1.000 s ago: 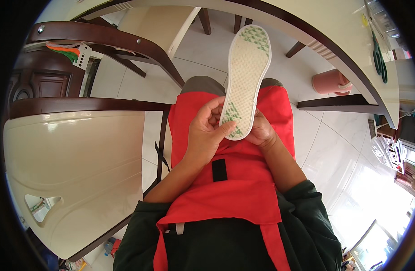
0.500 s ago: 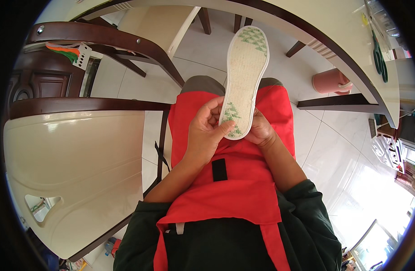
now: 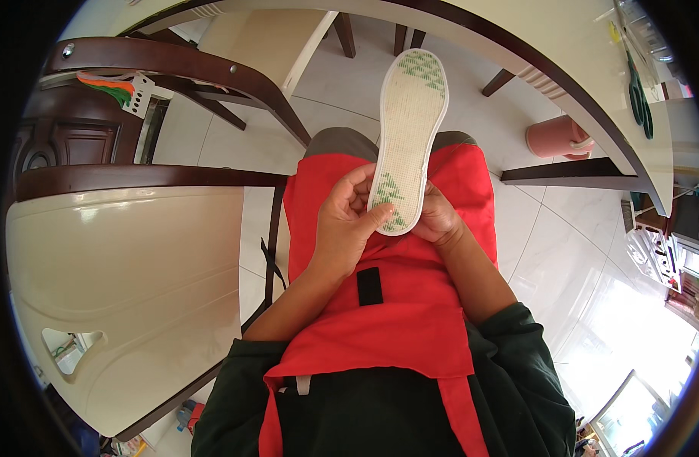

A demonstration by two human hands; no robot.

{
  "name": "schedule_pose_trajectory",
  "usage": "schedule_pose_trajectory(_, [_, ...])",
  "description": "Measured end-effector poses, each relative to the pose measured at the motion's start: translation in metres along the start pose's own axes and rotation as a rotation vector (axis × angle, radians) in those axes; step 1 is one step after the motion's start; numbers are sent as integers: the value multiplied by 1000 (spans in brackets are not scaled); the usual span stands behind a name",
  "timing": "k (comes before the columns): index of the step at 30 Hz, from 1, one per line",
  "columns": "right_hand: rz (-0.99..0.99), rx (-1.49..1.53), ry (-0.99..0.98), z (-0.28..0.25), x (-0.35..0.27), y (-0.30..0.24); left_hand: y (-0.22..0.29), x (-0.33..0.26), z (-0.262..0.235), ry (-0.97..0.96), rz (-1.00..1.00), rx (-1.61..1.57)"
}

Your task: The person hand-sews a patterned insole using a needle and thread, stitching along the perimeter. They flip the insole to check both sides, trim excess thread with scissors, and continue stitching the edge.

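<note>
A cream woven insole (image 3: 409,129) with green stitched patches at both ends and a white edge stands lengthwise above my lap. My left hand (image 3: 346,217) is closed on its near end, thumb across the green-stitched face and fingers behind the left edge. At the lower right edge, my right hand (image 3: 438,217) is curled close against the insole. Its fingertips are partly hidden behind the insole, and whatever they pinch cannot be made out. Beneath both hands, a red apron (image 3: 395,335) covers my lap.
To my left stands a cream chair (image 3: 129,282) with dark wooden rails. Orange and green threads hang from a white holed card (image 3: 138,94) beyond it. A table (image 3: 509,30) curves across the far side, bearing dark-handled scissors (image 3: 639,99). A pink bucket (image 3: 551,139) stands beneath.
The far end of the insole has dipped slightly toward me and shifted a little left. My two hands have stayed nearly in place.
</note>
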State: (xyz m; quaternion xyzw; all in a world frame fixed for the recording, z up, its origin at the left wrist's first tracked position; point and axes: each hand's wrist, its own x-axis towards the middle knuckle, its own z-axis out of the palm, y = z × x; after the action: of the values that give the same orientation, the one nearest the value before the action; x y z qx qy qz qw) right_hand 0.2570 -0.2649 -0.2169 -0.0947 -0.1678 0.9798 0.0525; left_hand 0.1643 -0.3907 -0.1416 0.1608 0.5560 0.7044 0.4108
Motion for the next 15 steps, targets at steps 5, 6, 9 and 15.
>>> schedule_pose_trajectory(5, [16,-12,24,-6,3,0,2,0,1,4,-1,-45])
schedule_pose_trajectory(6, [29,-18,42,-10,3,0,4,-1,2,-10,9,-37])
schedule_pose_trajectory(9, [-14,-16,136,-9,1,-2,10,-1,3,-25,28,-22])
schedule_pose_trajectory(15, [-288,-197,378,0,-7,-19,11,0,2,31,38,-41])
